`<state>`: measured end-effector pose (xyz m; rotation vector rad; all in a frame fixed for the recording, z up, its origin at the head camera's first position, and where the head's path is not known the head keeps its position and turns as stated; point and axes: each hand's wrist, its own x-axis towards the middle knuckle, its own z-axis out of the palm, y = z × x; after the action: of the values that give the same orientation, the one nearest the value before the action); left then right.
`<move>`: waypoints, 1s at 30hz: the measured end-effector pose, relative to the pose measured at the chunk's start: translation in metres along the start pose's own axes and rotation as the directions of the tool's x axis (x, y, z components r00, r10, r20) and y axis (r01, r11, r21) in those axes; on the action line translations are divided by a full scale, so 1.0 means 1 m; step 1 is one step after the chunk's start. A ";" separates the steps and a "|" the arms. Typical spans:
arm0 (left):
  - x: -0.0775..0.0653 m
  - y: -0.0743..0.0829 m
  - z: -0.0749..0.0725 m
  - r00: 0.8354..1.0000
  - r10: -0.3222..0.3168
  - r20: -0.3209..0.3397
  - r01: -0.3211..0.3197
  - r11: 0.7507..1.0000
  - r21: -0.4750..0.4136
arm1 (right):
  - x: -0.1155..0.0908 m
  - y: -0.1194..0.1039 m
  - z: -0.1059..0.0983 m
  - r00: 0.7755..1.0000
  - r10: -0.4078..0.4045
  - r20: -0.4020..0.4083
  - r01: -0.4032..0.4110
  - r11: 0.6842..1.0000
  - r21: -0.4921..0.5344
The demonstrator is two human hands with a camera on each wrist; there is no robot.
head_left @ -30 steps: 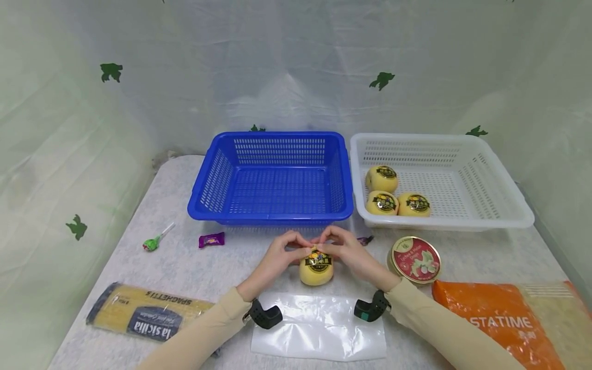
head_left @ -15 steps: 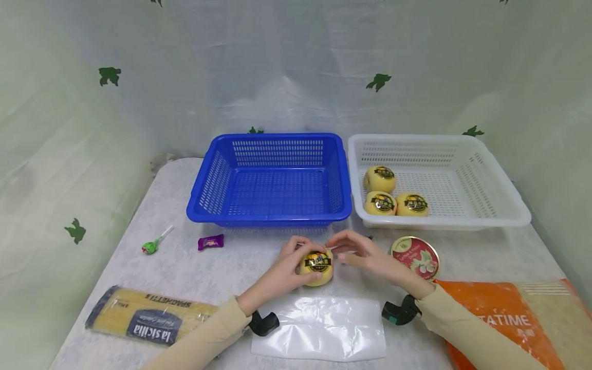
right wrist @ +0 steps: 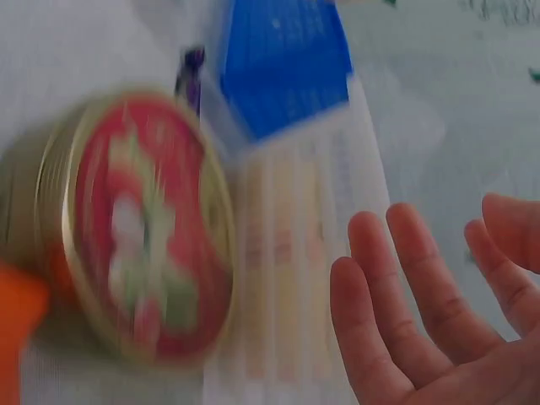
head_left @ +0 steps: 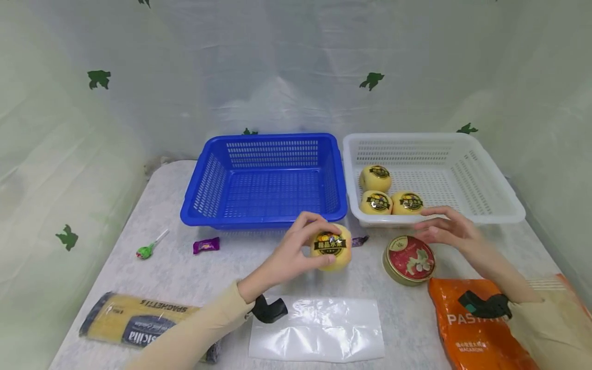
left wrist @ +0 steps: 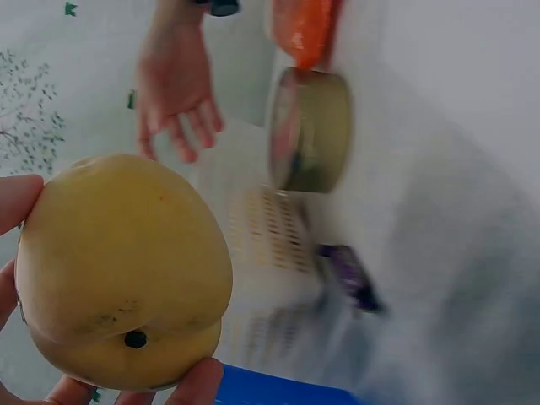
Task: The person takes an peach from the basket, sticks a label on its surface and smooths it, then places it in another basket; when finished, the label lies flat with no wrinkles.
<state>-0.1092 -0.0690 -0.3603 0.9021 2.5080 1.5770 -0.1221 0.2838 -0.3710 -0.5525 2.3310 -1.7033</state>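
Observation:
My left hand [head_left: 296, 252] grips a yellow apple [head_left: 332, 247] with a black fruit label, lifted off the table in front of the blue basket [head_left: 263, 224]. In the left wrist view the apple [left wrist: 126, 261] shows its underside, fingers and thumb around its edges. My right hand [head_left: 462, 236] hovers with nothing in it, near the front rim of the white basket [head_left: 462, 220] and above the round red candy tin [head_left: 410, 259]. Its fingers [right wrist: 430, 295] are spread and relaxed in the right wrist view. Inside the white basket sit several things: labelled yellow apples [head_left: 376, 203], grouped at its left end.
A clear plastic bag [head_left: 316, 329] lies flat at the front. Spaghetti [head_left: 139, 318] and a green lollipop [head_left: 147, 251] are at left. A purple candy [head_left: 206, 245] lies before the blue basket, another wrapped candy [head_left: 359, 241] near the white one. An orange macaroni bag [head_left: 467, 318] lies right.
Both hands were at the apple on the table. The right hand has let go and moved right towards the tin; the left has taken hold of the apple and raised it.

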 end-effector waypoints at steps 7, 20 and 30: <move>0.052 0.020 -0.005 0.998 0.066 0.006 -0.066 0.998 -0.001 | -0.021 0.024 -0.039 0.987 0.085 -0.139 -0.099 0.990 -0.097; 0.166 0.026 0.022 0.995 0.048 0.089 -0.057 0.994 0.095 | -0.024 0.060 -0.060 0.987 0.033 -0.159 0.013 0.960 0.281; 0.240 0.009 0.061 0.985 -0.022 0.170 -0.021 0.969 0.248 | -0.023 0.063 -0.060 0.986 0.041 -0.162 0.007 0.959 0.283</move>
<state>-0.2835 0.1015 -0.3193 1.0138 2.6175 1.1436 -0.1353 0.3625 -0.4131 -0.3475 2.1301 -2.0990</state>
